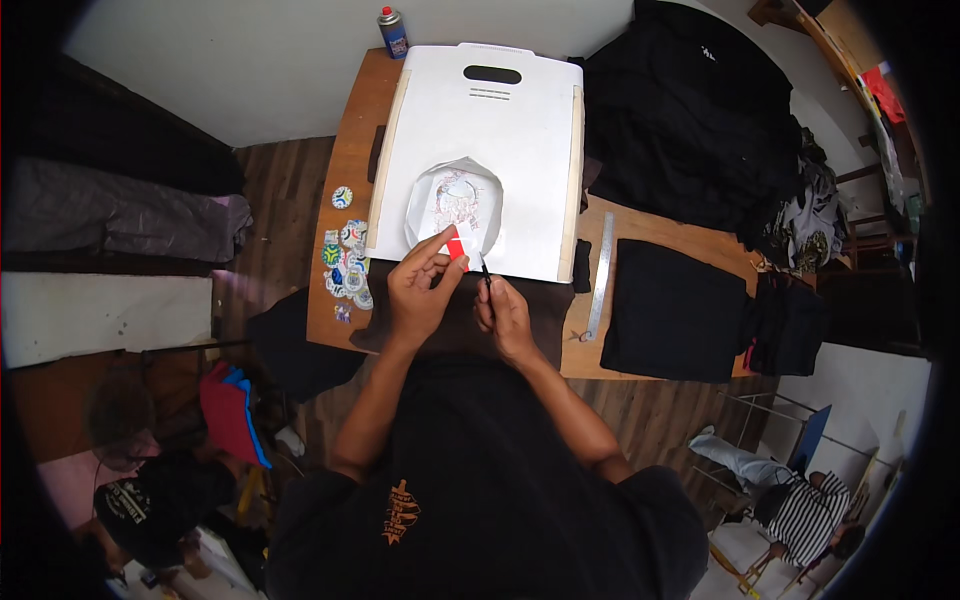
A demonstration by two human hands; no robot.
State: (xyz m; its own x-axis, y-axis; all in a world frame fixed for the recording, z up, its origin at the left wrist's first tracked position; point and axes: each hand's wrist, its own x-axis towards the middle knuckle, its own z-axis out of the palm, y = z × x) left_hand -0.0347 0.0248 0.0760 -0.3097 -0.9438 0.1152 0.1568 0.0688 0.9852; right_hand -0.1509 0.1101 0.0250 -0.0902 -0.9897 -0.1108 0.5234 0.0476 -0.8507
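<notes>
My left hand (420, 292) pinches a small red and white piece (457, 252) between thumb and fingers, at the near rim of a many-sided white paper tray (415, 205). Small reddish and clear scraps (455, 205) lie inside the tray. In my right hand (504, 315) is a slim black tool with a pale tip (486, 270), held like a pen; its exact kind is too small to make out. The tip points up close to the right side of the piece. Beneath the tray is a large white board (470, 130) with a dark oval slot.
Several round colourful patches (345, 262) lie left of the board. A spray can (393, 32) stands behind them. To the right are a metal ruler (601, 275), folded black cloth (675, 310) and a black fabric heap (690, 110). Other people sit at lower left and lower right.
</notes>
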